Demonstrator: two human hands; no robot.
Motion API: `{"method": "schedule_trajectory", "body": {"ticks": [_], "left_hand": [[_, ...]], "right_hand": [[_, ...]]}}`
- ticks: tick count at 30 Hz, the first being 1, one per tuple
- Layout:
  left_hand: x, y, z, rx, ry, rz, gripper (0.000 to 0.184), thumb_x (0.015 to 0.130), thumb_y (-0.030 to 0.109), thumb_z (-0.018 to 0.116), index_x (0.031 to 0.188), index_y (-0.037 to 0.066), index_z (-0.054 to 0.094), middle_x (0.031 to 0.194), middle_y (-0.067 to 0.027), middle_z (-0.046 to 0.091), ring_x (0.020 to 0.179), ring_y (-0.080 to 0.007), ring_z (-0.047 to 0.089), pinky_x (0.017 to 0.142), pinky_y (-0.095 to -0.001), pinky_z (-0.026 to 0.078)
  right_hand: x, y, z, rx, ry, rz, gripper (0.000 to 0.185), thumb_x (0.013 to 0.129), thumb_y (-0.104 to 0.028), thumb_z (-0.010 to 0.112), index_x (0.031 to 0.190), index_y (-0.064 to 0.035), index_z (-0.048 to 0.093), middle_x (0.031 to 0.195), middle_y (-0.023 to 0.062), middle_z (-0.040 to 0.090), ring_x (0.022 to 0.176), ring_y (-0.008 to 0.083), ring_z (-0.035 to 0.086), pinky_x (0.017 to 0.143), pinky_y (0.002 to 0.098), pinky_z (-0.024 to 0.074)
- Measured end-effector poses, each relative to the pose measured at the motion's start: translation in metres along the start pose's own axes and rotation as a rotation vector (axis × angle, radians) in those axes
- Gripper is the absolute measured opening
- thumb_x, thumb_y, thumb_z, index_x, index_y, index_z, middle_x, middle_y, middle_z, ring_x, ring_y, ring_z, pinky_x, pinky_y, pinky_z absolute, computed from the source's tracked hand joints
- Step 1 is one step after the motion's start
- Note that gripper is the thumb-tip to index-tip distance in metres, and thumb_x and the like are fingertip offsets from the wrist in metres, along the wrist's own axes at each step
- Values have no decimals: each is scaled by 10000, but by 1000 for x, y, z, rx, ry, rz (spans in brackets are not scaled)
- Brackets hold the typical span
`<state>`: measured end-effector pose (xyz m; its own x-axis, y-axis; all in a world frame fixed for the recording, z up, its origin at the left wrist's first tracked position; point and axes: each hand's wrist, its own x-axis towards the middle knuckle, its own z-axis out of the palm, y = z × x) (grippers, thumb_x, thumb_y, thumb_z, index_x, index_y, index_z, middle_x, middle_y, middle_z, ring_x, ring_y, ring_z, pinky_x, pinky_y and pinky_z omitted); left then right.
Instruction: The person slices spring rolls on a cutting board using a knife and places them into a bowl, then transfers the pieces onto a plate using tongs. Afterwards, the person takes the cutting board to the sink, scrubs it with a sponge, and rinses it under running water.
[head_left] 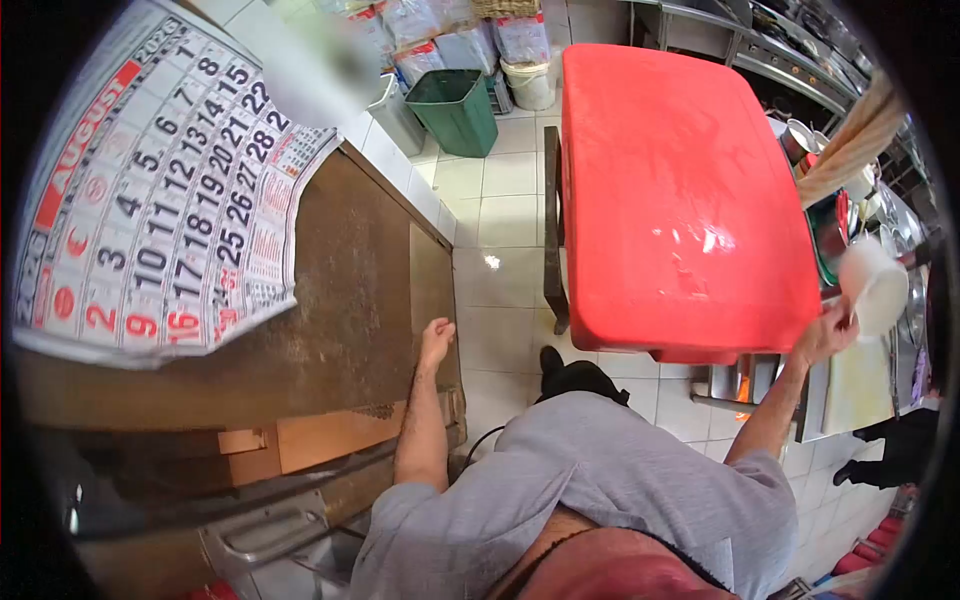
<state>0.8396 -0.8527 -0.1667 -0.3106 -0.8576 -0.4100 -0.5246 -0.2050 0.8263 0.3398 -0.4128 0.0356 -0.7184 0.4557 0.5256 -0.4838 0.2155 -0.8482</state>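
Note:
At the right, my right hand (828, 335) is closed on the near edge of a white plastic container (880, 285), which is slightly blurred; I cannot make out whether it has a handle. The container is held beside the corner of a large red plastic lid or box top (690, 200) with wet, shiny patches. My left hand (435, 342) hangs by the edge of a brown wooden surface (350, 260), its fingers loosely curled with nothing seen in them.
An August calendar (170, 190) hangs at the left. A green bin (455, 110) and a white bucket (528, 85) stand at the back. Metal counters with cookware (800, 140) line the right. Another person's dark-clothed legs (890, 450) show at the right edge.

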Motion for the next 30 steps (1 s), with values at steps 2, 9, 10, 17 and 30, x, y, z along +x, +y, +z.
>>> {"method": "schedule_trajectory", "body": {"ticks": [2,9,10,17,30], "left_hand": [[37,20,-1,25,-108,80,336,837,213,596,1111,26,540,873,-11,587,675,-78,528,577,-229,421],[126,47,-52,238,-278,-17,402,835,209,603,1147,-24,502,920,-71,609,720,-120,550,666,-267,454],[142,54,-54,250,-312,-14,402,835,209,603,1147,-24,502,920,-71,609,720,-120,550,666,-267,454],[267,96,-76,296,-372,-75,374,836,178,593,1135,-31,509,886,-70,600,701,-120,539,646,-269,454],[507,259,-20,265,-432,306,446,811,279,603,1141,-10,519,1015,-121,599,898,-197,575,783,-309,456]], "right_hand": [[-17,-4,45,20,-195,-23,296,849,-195,617,989,49,529,848,88,562,715,139,518,638,263,443],[-75,-65,225,-271,-875,-524,270,791,-120,637,1048,-81,565,993,118,580,822,249,610,665,370,494],[-88,-78,250,-300,-904,-645,272,789,-130,633,1049,-96,562,980,110,573,802,261,608,636,378,493],[-182,-125,384,-316,-1133,-871,263,776,-142,624,1027,-132,547,930,86,541,757,284,586,597,384,478],[-195,-143,590,-611,-1214,-523,247,818,-215,588,1024,-103,510,977,120,510,819,324,555,639,424,452]]}}
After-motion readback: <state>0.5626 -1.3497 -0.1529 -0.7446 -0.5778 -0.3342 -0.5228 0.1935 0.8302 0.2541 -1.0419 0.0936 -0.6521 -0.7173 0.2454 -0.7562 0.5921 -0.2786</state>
